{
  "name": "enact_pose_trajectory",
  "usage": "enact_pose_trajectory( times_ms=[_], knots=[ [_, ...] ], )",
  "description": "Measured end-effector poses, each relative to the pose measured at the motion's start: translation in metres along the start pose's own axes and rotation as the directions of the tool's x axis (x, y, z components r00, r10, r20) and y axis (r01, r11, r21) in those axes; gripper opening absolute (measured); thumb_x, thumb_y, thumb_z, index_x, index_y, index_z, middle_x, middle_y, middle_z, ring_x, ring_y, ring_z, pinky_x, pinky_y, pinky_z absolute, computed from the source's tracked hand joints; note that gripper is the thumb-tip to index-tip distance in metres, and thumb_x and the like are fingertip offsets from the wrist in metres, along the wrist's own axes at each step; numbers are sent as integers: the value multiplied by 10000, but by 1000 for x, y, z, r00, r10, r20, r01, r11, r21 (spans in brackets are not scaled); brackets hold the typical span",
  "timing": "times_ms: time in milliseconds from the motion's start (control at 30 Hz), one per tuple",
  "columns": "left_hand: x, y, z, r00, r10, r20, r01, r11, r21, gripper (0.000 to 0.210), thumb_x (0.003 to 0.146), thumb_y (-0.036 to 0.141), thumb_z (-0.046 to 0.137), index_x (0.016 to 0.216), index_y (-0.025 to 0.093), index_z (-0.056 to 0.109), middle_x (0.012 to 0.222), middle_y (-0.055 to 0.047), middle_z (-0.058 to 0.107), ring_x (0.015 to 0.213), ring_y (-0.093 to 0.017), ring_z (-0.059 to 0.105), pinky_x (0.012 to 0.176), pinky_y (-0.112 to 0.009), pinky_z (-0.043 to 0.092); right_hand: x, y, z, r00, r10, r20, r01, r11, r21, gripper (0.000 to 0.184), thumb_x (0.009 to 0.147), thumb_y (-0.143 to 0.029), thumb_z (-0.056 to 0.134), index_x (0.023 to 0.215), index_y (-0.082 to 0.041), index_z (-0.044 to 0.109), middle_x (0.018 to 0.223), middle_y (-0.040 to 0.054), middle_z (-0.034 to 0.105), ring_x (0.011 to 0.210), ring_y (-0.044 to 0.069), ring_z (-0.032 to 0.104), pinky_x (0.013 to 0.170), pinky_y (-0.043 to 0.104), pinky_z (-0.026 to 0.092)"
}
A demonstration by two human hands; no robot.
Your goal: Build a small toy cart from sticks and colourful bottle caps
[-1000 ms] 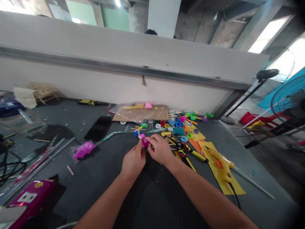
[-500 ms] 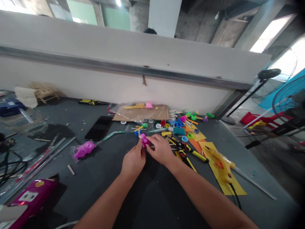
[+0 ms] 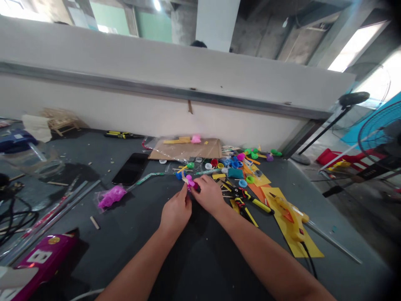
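My left hand [image 3: 176,212] is closed, thumb and fingers pinching a small purple clay piece [image 3: 190,180] above the grey table. A pale thin strip [image 3: 184,177] sticks up beside that piece. My right hand [image 3: 209,194] is closed against its right side, fingertips on a darker magenta part [image 3: 196,186]; fingers partly hide where the parts meet. Just beyond my hands lie a blue lump [image 3: 179,175], a yellow stick [image 3: 181,169] and a green lump [image 3: 190,165]. A bag of purple clay [image 3: 112,196] lies to the left.
A black phone [image 3: 130,168] lies left of my hands. To the right are pliers [image 3: 241,193], coloured lids [image 3: 242,183] and a yellow glue gun [image 3: 291,217] on yellow paper. A magenta device [image 3: 46,257] stands front left. Cardboard [image 3: 188,149] lies by the white partition [image 3: 156,113].
My right hand has shifted slightly and its fingers curl closer around the magenta part. The purple piece has turned a little in my fingers. My left hand stays nearly in place.
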State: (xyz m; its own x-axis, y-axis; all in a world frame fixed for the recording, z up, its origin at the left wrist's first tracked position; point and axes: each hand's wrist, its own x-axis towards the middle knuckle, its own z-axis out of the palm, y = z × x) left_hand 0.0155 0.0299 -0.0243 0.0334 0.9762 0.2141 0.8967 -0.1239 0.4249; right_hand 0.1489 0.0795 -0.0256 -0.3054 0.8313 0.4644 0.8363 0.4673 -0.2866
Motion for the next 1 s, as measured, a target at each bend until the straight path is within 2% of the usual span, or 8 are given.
enact_pose_trajectory(
  times_ms=[300, 400, 500, 667, 767, 867, 933, 1000],
  knots=[
    [1, 0, -1, 999, -30, -26, 29, 999, -45, 439, 850, 189, 397, 1283, 166, 462, 979, -93, 683, 843, -207, 643, 730, -285, 460, 1, 2, 2, 993, 83, 86, -84, 996, 15, 353, 753, -352, 617, 1061, -192, 557, 1003, 79, 596, 951, 221, 549, 811, 308, 427],
    [2, -2, 1, 999, -40, -34, 38, 997, -60, 446, 845, 181, 401, 1285, 146, 463, 988, -99, 683, 837, -207, 645, 735, -290, 467, 3, 5, 6, 993, 103, 63, -105, 994, 31, 300, 783, -295, 577, 1064, -192, 552, 996, 75, 621, 956, 220, 549, 833, 313, 415],
    [2, 2, -2, 998, -19, -67, 13, 995, -95, 436, 840, 170, 406, 1268, 136, 479, 997, -99, 678, 855, -204, 640, 758, -292, 469, 3, 10, 9, 991, 133, 23, -134, 990, 49, 373, 765, -285, 591, 1119, -185, 529, 1006, 78, 633, 957, 239, 547, 832, 335, 417],
    [-15, 29, -38, 982, 125, -140, -156, 960, -234, 428, 846, 160, 394, 1268, 169, 468, 999, -78, 664, 873, -185, 619, 759, -281, 472, -2, 16, 4, 980, 180, -82, -156, 959, 237, 618, 721, -337, 629, 1264, -160, 392, 1002, 77, 606, 806, 196, 550, 753, 331, 449],
    [-34, 41, -67, 965, 252, -72, -262, 926, -271, 387, 856, 188, 393, 1224, 204, 515, 882, -53, 664, 765, -167, 616, 696, -267, 477, 2, 19, -10, 940, 242, -241, -143, 920, 365, 592, 774, -357, 564, 1285, -155, 341, 992, 68, 561, 621, 126, 472, 650, 295, 452],
    [-51, 37, -88, 970, 242, 4, -230, 928, -294, 350, 861, 195, 384, 1160, 210, 565, 876, -54, 667, 774, -170, 619, 698, -272, 475, 11, 16, -31, 911, 241, -335, -85, 904, 419, 501, 809, -324, 519, 1256, -163, 359, 967, 54, 529, 566, 102, 411, 579, 263, 432],
    [-60, 27, -99, 975, 207, 81, -170, 928, -331, 317, 857, 190, 390, 1087, 216, 605, 915, -51, 674, 802, -172, 623, 715, -275, 472, 10, 6, -46, 927, 190, -323, -43, 910, 413, 455, 817, -290, 507, 1235, -169, 378, 952, 50, 528, 565, 103, 411, 571, 258, 428],
    [-69, 16, -113, 964, 185, 192, -91, 904, -418, 253, 845, 189, 420, 940, 223, 651, 872, -25, 685, 793, -160, 624, 715, -255, 467, -2, -11, -57, 965, 102, -242, -3, 925, 380, 415, 817, -250, 500, 1214, -176, 404, 927, 47, 548, 595, 113, 443, 607, 266, 440]
  ],
)
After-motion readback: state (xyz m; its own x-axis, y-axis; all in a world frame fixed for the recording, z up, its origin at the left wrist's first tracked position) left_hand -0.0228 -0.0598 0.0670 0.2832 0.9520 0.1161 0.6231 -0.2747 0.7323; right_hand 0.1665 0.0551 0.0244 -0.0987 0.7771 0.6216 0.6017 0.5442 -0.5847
